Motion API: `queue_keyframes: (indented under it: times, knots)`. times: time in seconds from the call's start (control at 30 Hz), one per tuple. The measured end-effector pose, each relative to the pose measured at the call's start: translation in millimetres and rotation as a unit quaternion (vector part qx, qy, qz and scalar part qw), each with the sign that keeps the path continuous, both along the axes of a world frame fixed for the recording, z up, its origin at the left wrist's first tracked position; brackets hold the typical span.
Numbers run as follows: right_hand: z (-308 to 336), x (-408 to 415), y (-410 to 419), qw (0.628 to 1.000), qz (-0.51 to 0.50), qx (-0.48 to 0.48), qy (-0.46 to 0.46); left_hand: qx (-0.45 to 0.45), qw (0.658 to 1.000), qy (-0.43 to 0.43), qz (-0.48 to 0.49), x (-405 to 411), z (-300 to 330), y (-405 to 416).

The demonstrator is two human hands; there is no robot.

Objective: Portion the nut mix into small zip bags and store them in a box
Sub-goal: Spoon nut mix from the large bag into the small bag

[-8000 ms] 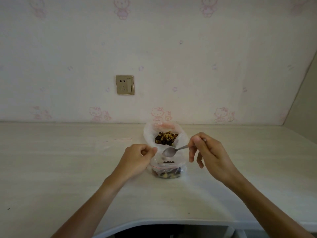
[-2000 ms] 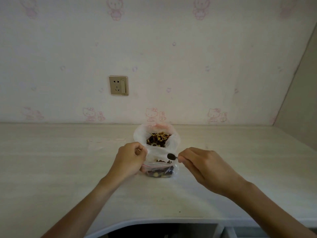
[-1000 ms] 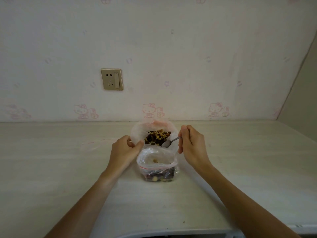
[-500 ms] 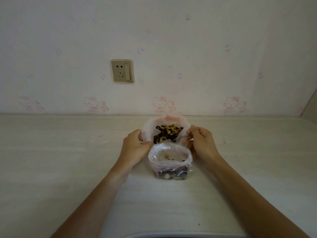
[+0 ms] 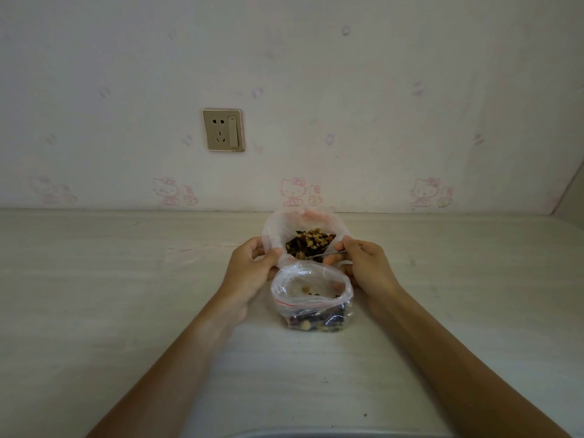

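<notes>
A large clear bag (image 5: pixel 278 226) stands open on the table, holding the brown and yellow nut mix (image 5: pixel 311 243). In front of it stands a small zip bag (image 5: pixel 311 289) with a red seal line, open at the top, with a layer of nuts at its bottom. My left hand (image 5: pixel 249 268) pinches the left rim of the large bag. My right hand (image 5: pixel 366 267) holds a metal spoon (image 5: pixel 328 254), whose bowl dips into the nut mix. No box is in view.
The pale wooden table (image 5: pixel 94 295) runs back to a wallpapered wall with a socket (image 5: pixel 223 130). A flat clear bag with a red line (image 5: pixel 192 249) lies left of the large bag. A side wall (image 5: pixel 572 197) rises at the far right.
My left hand left the small zip bag's rim and took the large bag's rim. My right hand carried the spoon from the small bag back into the nut mix.
</notes>
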State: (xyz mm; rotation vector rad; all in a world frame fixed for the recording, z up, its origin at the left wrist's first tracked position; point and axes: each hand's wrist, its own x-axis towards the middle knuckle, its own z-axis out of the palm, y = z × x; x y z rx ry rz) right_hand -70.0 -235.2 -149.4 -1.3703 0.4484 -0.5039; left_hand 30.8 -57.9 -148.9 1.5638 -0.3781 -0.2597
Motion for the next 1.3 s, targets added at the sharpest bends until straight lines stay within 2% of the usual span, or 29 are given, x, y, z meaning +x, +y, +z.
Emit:
queue_keyframes:
  times: [0.17,0.3,0.43,0.5,0.7,0.77,0.87,1.03,1.17,1.23,1.3]
  knots:
    - [3,-2,1,0.999,-0.036,0.012,0.010,0.013,1.000,-0.020,0.014,1,0,1]
    - [3,-5,0,0.998,-0.056,0.015,0.013,0.072,0.991,-0.098,0.057,3,1,4]
    - [8,-11,1,0.998,-0.055,0.024,0.002,0.148,0.962,-0.191,0.123,6,-1,12]
    - [15,-16,0,0.998,-0.054,0.013,-0.002,0.146,0.959,-0.196,0.141,7,-1,17]
    - [47,-41,0,0.998,-0.034,-0.004,-0.049,0.121,0.963,-0.230,0.069,3,9,23]
    - [56,-52,2,0.998,-0.026,-0.006,-0.065,0.151,0.959,-0.235,0.035,-3,12,24]
    - [66,-69,4,0.997,-0.011,-0.013,-0.078,0.227,0.935,-0.273,0.016,-16,10,28]
    - [65,-88,12,0.997,0.010,-0.042,-0.066,0.220,0.949,-0.225,-0.006,-30,11,32]
    - [57,-96,18,0.988,0.057,-0.135,-0.048,0.218,0.947,-0.234,-0.022,-38,15,33]
    - [56,-99,22,0.966,0.093,-0.237,-0.045,0.206,0.950,-0.235,-0.021,-43,17,33]
    - [56,-103,25,0.926,0.116,-0.356,-0.039,0.188,0.954,-0.232,-0.018,-46,20,33]
